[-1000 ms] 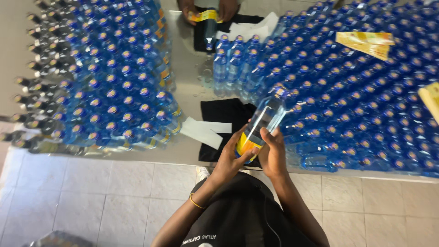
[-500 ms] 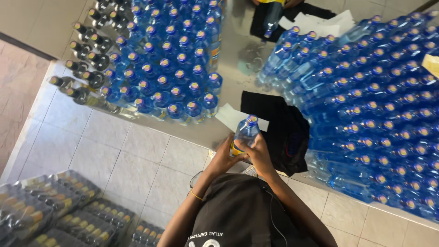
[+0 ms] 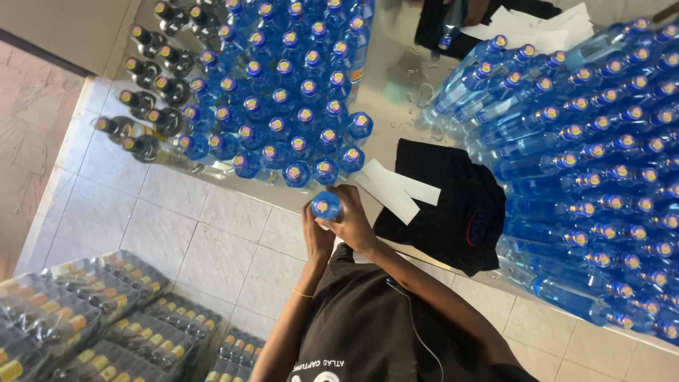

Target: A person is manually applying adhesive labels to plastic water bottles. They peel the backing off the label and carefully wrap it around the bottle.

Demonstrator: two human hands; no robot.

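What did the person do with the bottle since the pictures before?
The blue bottle was tilted with its side showing; now it stands upright, cap toward the camera, moved left near the standing bottles. Left hand and right hand still hold it. The black cloth and white strips stayed on the table.

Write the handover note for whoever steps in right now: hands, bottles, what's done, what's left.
Left hand and right hand: both wrapped around one blue bottle, held upright at the table edge.
Standing bottles fill the table's left side; lying bottles are stacked on the right.
White strips and a black cloth lie beside the hands.
Done or left: cannot tell from this view.
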